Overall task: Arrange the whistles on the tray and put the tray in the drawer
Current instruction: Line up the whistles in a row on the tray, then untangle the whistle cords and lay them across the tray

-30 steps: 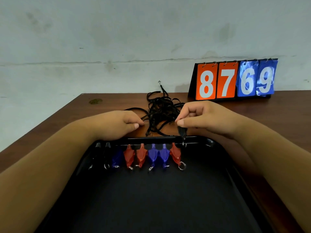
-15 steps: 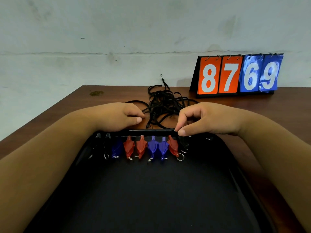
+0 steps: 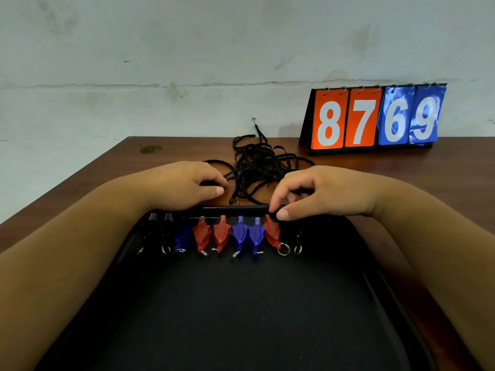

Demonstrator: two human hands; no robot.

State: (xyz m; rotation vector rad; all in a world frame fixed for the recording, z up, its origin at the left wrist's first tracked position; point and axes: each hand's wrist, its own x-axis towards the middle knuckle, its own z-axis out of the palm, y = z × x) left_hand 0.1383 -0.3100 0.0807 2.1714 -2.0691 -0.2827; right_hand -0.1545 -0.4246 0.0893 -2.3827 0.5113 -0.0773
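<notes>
A black tray (image 3: 380,263) lies on the wooden table in front of me. Along its far rim stands a row of whistles: two black ones (image 3: 158,231) at the left, then blue (image 3: 183,239), two red (image 3: 211,234), two blue (image 3: 247,232) and a red (image 3: 273,234). A further black whistle (image 3: 296,238) lies at the row's right end, its key ring towards me. My right hand (image 3: 321,194) pinches its top end with thumb and forefinger at the rim. My left hand (image 3: 182,186) rests curled at the rim's left part, holding nothing that I can see.
A tangle of black lanyards (image 3: 259,164) lies on the table just beyond the tray, between my hands. A flip scoreboard (image 3: 375,119) reading 8769 stands at the back right against the wall. The table's left edge (image 3: 67,183) runs diagonally.
My right hand has brought the black whistle down from above the rim and laid it in the tray to the right of the last red one. The left hand has stayed put.
</notes>
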